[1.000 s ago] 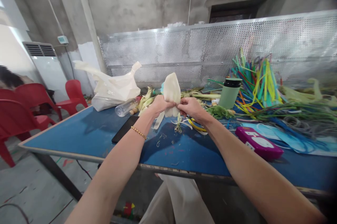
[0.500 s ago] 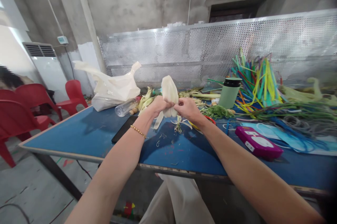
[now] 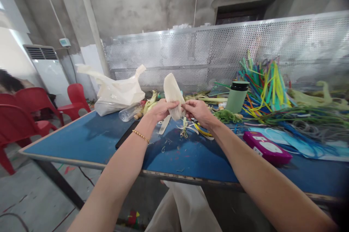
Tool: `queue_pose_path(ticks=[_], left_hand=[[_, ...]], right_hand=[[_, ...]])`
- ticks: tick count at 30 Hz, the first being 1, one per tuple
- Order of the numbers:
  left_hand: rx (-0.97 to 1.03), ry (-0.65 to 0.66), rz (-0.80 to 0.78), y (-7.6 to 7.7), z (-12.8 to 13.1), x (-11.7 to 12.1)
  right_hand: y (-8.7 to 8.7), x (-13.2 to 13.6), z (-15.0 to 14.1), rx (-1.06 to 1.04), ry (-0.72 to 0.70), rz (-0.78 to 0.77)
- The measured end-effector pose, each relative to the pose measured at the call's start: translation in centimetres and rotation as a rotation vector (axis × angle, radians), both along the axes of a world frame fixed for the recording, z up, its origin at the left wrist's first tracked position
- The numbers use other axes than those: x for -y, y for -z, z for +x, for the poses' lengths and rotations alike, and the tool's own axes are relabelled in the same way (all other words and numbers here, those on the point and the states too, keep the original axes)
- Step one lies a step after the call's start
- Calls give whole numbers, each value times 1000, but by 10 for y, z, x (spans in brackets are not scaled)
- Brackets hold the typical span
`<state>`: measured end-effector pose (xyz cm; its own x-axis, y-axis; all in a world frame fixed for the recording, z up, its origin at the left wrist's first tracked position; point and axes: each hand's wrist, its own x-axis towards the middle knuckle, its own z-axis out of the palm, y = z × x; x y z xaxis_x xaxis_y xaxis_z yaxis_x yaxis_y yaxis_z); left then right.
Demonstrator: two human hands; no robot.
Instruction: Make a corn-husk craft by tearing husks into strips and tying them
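Both my hands meet above the blue table, holding a pale cream corn husk that stands up between them. My left hand, with a gold bead bracelet on its wrist, grips the husk's lower part. My right hand pinches the same husk from the right side. A loose strip hangs down from the husk toward the table. Small husk scraps lie on the table just below my hands.
A white plastic bag and a clear bottle lie at the back left, beside more corn husks. A green cup, coloured strips, a pink box and a black tablet are nearby. Red chairs stand left.
The husk has tilted a little to the left and my hands have shifted slightly along its base. The view moved a bit.
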<state>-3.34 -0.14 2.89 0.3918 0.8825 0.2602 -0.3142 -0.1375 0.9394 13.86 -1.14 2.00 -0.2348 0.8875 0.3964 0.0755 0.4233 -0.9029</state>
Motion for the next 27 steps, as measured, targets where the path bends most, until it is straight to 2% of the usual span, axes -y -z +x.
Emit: queue_pose_path(ticks=[3,6,9,15,18,21,25,27], left_hand=[[11,-72,-37,0,0,-2],[32,-138,-69,-2,-3,-5],[136,-212,-121,-10,-12,-8],[428,-475,-207,-25,-45,-16],[488,-643,-219,-25,-59,-20],[274,-736,-260,-22,-63,-22],[-243,-763,-291,-12,-59,-24],[-523,-771,-213,-7,-57,-25]], right_hand=[[0,0,0,6,18,29],[-3,-2,2,2,154,43],[-5,-7,12,28,270,44],[-1,-20,31,230,500,75],[-2,-20,32,202,515,28],[-7,-17,29,102,442,-59],[-12,-11,24,-34,281,-76],[-14,-8,22,-66,230,-62]])
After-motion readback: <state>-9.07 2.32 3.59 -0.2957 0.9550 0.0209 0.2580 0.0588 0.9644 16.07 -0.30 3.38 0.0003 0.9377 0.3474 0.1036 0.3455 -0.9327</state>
